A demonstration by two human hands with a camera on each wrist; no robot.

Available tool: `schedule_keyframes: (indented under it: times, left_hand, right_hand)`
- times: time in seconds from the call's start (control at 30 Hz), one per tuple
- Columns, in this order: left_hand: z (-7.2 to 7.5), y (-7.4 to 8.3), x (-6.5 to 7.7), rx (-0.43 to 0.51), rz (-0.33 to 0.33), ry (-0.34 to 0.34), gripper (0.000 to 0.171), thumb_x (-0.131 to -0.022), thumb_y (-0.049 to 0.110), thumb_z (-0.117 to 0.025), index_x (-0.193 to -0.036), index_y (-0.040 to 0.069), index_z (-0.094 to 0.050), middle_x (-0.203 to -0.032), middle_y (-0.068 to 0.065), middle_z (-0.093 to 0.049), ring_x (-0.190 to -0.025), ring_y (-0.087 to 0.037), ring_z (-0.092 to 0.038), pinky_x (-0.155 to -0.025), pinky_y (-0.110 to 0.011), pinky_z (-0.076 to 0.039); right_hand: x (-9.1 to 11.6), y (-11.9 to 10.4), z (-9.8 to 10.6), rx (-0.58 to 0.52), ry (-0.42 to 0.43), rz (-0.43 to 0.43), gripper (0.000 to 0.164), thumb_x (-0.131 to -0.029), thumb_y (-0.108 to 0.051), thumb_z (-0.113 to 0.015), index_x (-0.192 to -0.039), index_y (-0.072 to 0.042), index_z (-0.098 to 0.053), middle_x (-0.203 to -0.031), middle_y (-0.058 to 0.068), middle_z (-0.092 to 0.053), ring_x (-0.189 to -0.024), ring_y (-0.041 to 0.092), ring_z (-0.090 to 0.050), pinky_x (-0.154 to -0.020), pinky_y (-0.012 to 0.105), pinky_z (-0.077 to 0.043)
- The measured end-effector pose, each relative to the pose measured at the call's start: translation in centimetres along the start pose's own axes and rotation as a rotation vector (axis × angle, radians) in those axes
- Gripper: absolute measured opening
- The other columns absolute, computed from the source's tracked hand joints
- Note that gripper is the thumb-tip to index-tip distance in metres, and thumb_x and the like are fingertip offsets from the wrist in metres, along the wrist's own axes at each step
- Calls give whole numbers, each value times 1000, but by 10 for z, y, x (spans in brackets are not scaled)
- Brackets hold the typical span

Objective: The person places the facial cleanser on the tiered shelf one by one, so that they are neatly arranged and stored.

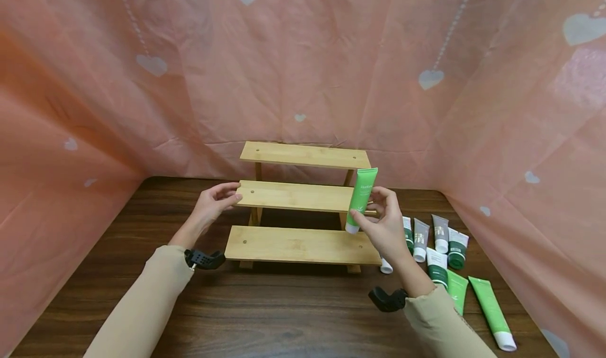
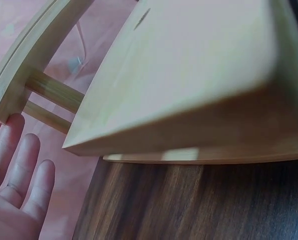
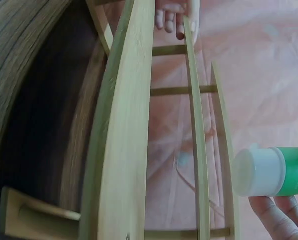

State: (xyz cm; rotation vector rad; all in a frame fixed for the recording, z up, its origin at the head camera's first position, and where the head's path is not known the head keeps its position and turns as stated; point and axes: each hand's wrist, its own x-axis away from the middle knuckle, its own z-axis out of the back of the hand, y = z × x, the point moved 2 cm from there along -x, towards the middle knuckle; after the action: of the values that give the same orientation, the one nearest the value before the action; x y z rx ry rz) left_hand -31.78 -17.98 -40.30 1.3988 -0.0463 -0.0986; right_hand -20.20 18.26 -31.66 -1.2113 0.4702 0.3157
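At the shelf (image 1: 303, 245), your left hand (image 1: 206, 210) holds the left end of the middle board (image 1: 295, 195), thumb and fingers set close together about its edge. Your right hand (image 1: 385, 226) pinches a green tube (image 1: 363, 189), thumb against its near side; the tube is up off the table (image 1: 265, 316), in front of the shelf's right end, tilted, with its white cap (image 1: 352, 228) downward. Right of the shelf, more tubes (image 1: 437, 267), some green, some grey, some white-and-green, lie on the table.

Both arms (image 1: 147, 300) reach forward, the left hand (image 1: 210, 205) pinching with fingertips, the right hand (image 1: 387, 227) gripping.
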Motion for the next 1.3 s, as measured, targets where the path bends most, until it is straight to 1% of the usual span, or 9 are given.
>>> schedule_keyframes:
  times: [0.17,0.27,0.37,0.53,0.8,0.93,1.07,1.23,1.3]
  left_hand:
    - [-1,-5,-3,2,5,-8,50,-85,26,-69,-130,10,-54,-117,-15,-55,-93,-17,-56,-88,-40,-48]
    - [-1,-6,-3,20,0,-17,50,-86,24,-69,-131,9,-53,-118,-17,-54,-91,-15,-58,-85,-37,-50]
    - [-1,-6,-3,20,-8,-19,51,-85,26,-69,-131,9,-53,-118,-17,-54,-90,-13,-58,-84,-35,-50]
    - [-2,-4,-1,15,-18,-10,54,-83,31,-71,-130,10,-54,-117,-16,-55,-92,-15,-58,-90,-45,-46]
    - [-2,-6,-2,45,-38,-8,52,-84,27,-71,-129,8,-54,-120,-18,-54,-94,-16,-58,-91,-46,-45]
    - [-2,-6,0,21,-58,-16,51,-85,27,-69,-129,8,-54,-116,-17,-55,-92,-16,-58,-91,-49,-45]
    - [-4,-5,0,-31,-94,-22,48,-87,26,-68,-129,7,-54,-110,-14,-58,-89,-15,-59,-88,-49,-46]
    - [-7,-4,-1,-27,-111,-20,47,-87,25,-67,-128,7,-55,-109,-16,-57,-88,-16,-59,-88,-51,-45]
    - [-7,-4,-1,-30,-105,-15,46,-87,25,-67,-128,8,-55,-109,-15,-57,-89,-17,-59,-88,-51,-45]
  right_hand:
    - [-11,2,-12,-51,-13,-14,54,-77,11,-68,-122,8,-37,-108,19,-45,-88,33,-54,-66,22,-54]
    - [-17,2,-19,-80,-22,-4,55,-77,11,-67,-122,7,-36,-110,19,-43,-88,33,-54,-66,23,-54]
    - [-22,1,-27,-104,-31,14,55,-78,12,-67,-123,7,-35,-110,19,-42,-88,33,-54,-66,24,-54]
    - [-30,-3,-38,-136,-33,25,56,-79,10,-67,-124,7,-34,-110,20,-42,-89,33,-53,-65,24,-54]
    - [-39,-4,-54,-108,-66,83,55,-79,9,-68,-126,9,-40,-108,25,-46,-89,37,-53,-64,20,-52]
    - [-43,-2,-61,-104,-75,98,53,-79,8,-68,-124,8,-40,-110,26,-47,-90,38,-54,-64,21,-52]
    - [-48,-1,-66,-108,-71,83,51,-79,6,-69,-122,8,-41,-111,25,-47,-91,38,-55,-68,23,-52]
    - [-59,-1,-72,-135,-33,29,52,-81,3,-69,-124,6,-40,-110,22,-48,-92,35,-56,-80,34,-49]
    - [-64,-1,-76,-148,-27,13,52,-81,3,-69,-125,5,-39,-109,21,-47,-92,34,-56,-80,37,-49]
